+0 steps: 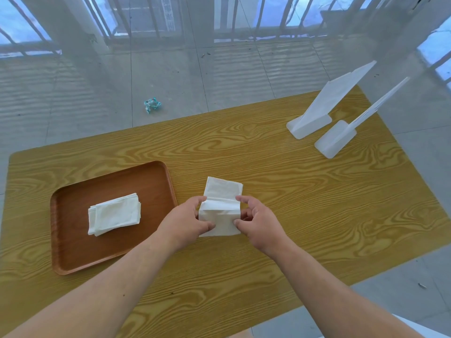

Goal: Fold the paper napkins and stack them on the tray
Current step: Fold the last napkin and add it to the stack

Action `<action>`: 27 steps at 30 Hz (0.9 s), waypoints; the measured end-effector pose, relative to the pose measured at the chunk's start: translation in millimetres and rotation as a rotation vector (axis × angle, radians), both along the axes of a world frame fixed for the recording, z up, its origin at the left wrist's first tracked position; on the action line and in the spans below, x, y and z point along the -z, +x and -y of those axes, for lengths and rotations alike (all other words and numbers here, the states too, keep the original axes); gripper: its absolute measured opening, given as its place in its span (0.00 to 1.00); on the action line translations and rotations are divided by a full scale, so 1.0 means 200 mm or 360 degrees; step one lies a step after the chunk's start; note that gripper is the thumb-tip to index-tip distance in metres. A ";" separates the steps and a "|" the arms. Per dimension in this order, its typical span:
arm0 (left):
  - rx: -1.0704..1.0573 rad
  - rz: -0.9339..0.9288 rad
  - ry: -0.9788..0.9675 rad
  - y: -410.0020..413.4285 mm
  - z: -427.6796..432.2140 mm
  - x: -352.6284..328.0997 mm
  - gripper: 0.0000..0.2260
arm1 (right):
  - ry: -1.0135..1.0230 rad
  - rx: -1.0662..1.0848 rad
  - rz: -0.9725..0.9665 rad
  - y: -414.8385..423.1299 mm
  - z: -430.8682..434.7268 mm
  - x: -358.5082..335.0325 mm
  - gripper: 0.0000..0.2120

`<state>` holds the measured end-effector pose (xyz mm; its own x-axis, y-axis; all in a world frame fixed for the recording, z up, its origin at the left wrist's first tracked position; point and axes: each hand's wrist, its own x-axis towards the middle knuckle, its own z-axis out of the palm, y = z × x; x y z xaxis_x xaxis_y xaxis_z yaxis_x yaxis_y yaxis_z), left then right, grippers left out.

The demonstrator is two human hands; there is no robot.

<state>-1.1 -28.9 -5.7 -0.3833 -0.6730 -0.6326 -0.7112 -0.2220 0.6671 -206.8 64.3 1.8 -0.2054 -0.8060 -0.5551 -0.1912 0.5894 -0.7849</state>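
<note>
A white paper napkin (220, 203) lies on the wooden table (292, 191), just right of the tray, with a fold lifted across its middle. My left hand (188, 222) pinches its left edge between thumb and fingers. On its right edge my right hand (258, 223) does the same. The brown tray (73, 252) sits at the left of the table. A stack of folded white napkins (114, 213) rests in the middle of the tray, apart from both hands.
Two white plastic stands (310, 125) (335, 140) lean at the table's far right corner. A crumpled teal wrapper (152, 104) lies on the tiled floor beyond the table. A sheer curtain and window bars fill the background.
</note>
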 end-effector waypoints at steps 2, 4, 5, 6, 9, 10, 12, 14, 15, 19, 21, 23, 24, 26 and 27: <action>0.0079 0.0096 -0.0072 0.00 0.01 -0.01 0.27 | 0.0000 0.0011 0.0054 0.00 -0.01 0.01 0.31; 0.0129 0.0153 -0.0164 0.00 0.02 -0.02 0.14 | 0.0015 0.0042 0.0120 0.00 -0.02 0.02 0.31; 0.0125 0.0148 -0.0191 0.00 0.02 -0.03 0.10 | 0.0028 0.0053 0.0143 0.00 -0.02 0.03 0.30; 0.0116 0.0134 -0.0215 0.00 0.01 -0.03 0.06 | 0.0044 0.0062 0.0156 -0.01 -0.02 0.02 0.29; 0.0086 0.0059 -0.0230 0.00 0.01 -0.04 0.03 | 0.0087 0.0075 0.0106 -0.01 -0.01 0.01 0.18; 0.0064 0.0017 -0.0225 0.00 0.01 -0.05 0.04 | 0.0084 0.0068 0.0057 -0.01 0.00 0.00 0.13; 0.0048 -0.0035 -0.0299 0.00 0.02 -0.06 0.05 | 0.0031 0.0039 -0.0066 -0.01 0.01 -0.02 0.04; 0.0060 -0.0077 -0.0413 0.00 0.03 -0.09 0.03 | -0.0048 0.0060 -0.0136 -0.03 0.02 -0.05 0.04; -0.0001 -0.0156 -0.0353 0.00 0.04 -0.10 0.04 | -0.0058 0.0102 -0.0043 -0.04 0.03 -0.07 0.04; -0.0341 -0.0683 0.0361 -0.02 0.05 -0.17 0.16 | -0.0063 0.0281 0.0655 -0.06 0.05 -0.13 0.06; -0.0297 -0.0763 0.0530 -0.02 0.04 -0.19 0.15 | -0.0043 0.0389 0.0835 -0.04 0.06 -0.14 0.05; -0.0326 -0.0747 0.0593 -0.03 0.02 -0.18 0.11 | 0.0002 0.0448 0.0884 -0.02 0.06 -0.15 0.05; -0.0385 -0.0737 0.0604 -0.03 0.01 -0.18 0.10 | 0.0030 0.0450 0.0888 -0.01 0.06 -0.15 0.05; -0.0486 -0.0751 0.0594 -0.03 0.00 -0.16 0.09 | 0.0112 0.0407 0.0897 0.01 0.05 -0.14 0.07; -0.0519 -0.0754 0.0585 -0.03 -0.01 -0.16 0.09 | 0.0153 0.0383 0.0901 0.02 0.05 -0.15 0.08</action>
<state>-7.2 -26.8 25.4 -0.4895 -0.5744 -0.6561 -0.2193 -0.6472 0.7301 -203.7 54.9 31.0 -0.0274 -0.7146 -0.6990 0.3863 0.6373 -0.6668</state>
